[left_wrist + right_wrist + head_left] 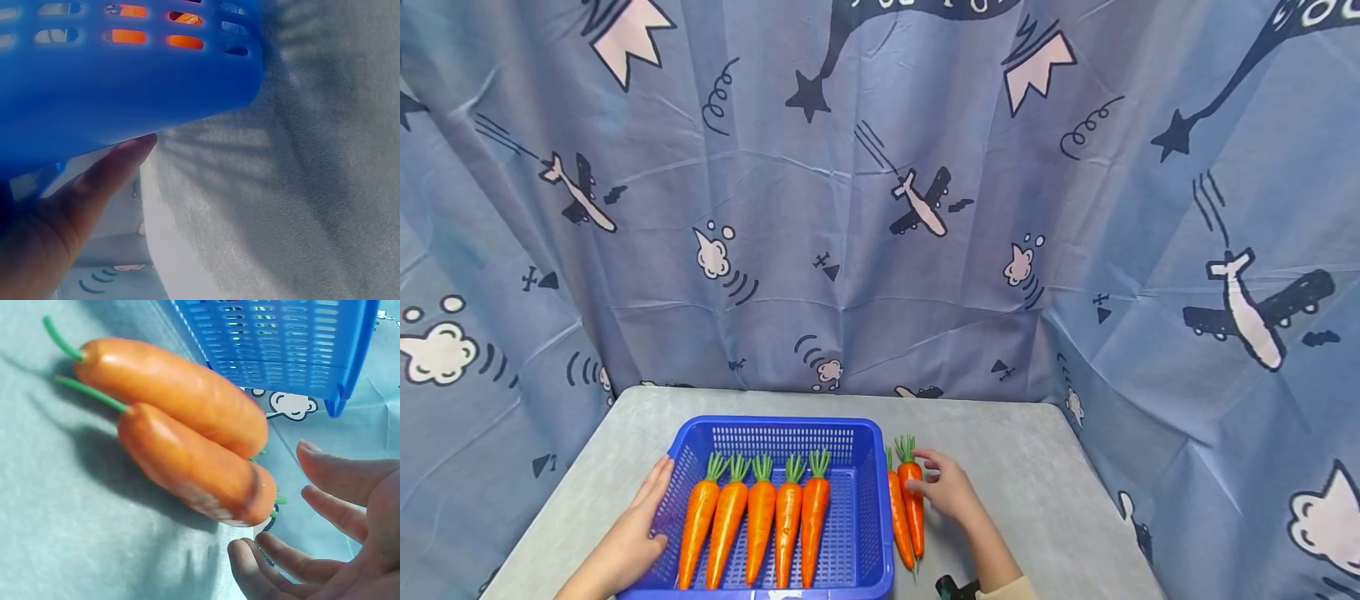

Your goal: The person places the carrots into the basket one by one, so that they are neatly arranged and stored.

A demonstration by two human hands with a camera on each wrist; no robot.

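Note:
A blue plastic basket (868, 433) holds several orange carrots (761, 521) with green stems, lying side by side. My left hand (628, 533) lies along the basket's left side, its fingers fairly straight; in the left wrist view a fingertip (147, 142) touches the basket wall (131, 87). Two more carrots lie on the table right of the basket, one close to its wall (898, 521) and the other (912, 508) nearer my right hand (947, 483). In the right wrist view that hand's fingers are spread beside the nearer carrot (194, 469), with a gap between them.
The light grey table (1022, 483) extends to the right of the carrots. A blue patterned curtain (850, 208) hangs behind it and along both sides. A small black object (955, 587) shows near the right wrist.

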